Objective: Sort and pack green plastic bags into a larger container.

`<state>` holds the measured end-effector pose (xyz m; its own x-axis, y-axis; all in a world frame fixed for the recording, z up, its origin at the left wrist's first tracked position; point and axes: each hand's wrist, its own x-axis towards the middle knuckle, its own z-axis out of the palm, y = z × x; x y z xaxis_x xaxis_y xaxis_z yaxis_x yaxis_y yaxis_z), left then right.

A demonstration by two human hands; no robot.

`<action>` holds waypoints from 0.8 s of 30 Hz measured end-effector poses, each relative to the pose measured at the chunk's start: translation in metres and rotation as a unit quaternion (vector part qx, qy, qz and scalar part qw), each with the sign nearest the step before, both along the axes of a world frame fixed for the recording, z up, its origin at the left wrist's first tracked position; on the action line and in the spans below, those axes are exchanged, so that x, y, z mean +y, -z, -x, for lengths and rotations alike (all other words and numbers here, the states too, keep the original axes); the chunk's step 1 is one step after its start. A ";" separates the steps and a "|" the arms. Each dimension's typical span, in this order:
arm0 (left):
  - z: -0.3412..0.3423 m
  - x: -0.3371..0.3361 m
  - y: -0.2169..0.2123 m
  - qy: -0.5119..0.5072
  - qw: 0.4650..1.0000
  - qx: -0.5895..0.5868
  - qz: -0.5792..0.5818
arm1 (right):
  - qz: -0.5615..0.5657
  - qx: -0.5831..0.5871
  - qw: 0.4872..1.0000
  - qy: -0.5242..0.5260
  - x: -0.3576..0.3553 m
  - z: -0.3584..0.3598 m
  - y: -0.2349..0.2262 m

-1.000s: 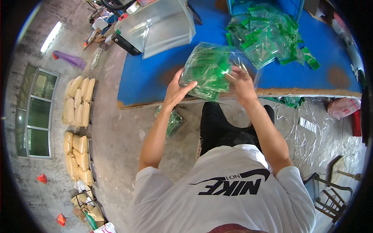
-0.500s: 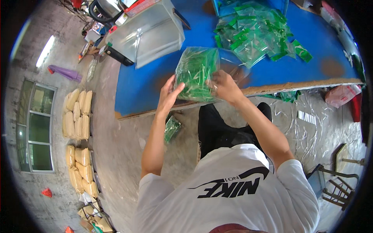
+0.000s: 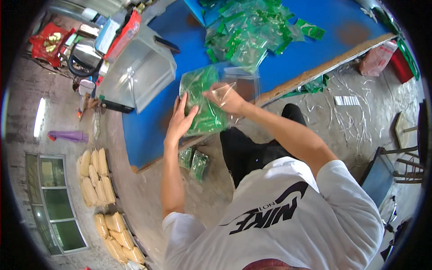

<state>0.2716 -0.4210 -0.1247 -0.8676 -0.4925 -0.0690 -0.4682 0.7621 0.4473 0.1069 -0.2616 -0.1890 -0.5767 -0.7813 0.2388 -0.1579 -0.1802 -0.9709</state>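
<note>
A clear plastic bag (image 3: pixel 203 118) packed with green packets lies at the near edge of the blue table (image 3: pixel 148 130). My left hand (image 3: pixel 181 119) grips its left side, thumb and fingers bent over the top surface. Over the bag's right part is my right hand (image 3: pixel 228 100), fingers curled and pressed to the bag, with loose clear film lying around the knuckles. Those fingertips are partly hidden. A heap of loose flat packets (image 3: pixel 252 33), clear with green edges, covers the table beyond the bag.
A translucent plastic bin (image 3: pixel 146 74) lies on its side at the table's left. Two filled green bags (image 3: pixel 198 164) are on the floor below the edge. Tan sacks (image 3: pixel 95 173) line the left wall; a chair (image 3: pixel 405 164) stands right, near scattered white strips (image 3: pixel 348 100).
The view has turned, shifting the table leftward in the picture. My right hand has moved from the bag's right edge over its top, and the loose film now spreads around it.
</note>
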 end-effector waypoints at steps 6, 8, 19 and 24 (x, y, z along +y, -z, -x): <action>0.040 -0.006 -0.027 0.097 0.994 0.025 0.052 | -0.040 -0.176 0.982 -0.048 0.030 -0.014 0.011; 0.044 0.014 -0.003 0.105 0.986 -0.051 0.121 | -0.041 -0.085 0.993 -0.069 0.021 -0.026 0.005; 0.024 -0.033 0.008 -0.180 0.960 0.090 -0.193 | -0.051 -0.038 0.990 0.129 0.026 -0.018 -0.005; 0.020 -0.020 0.007 -0.076 0.951 0.131 -0.270 | -0.045 -0.008 0.979 0.200 0.011 -0.029 -0.001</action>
<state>0.2516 -0.4412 -0.1314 -0.8114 -0.5677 -0.1389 -0.3728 0.3197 0.8711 0.1356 -0.2508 -0.1882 -0.8438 -0.5098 0.1675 -0.1823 -0.0212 -0.9830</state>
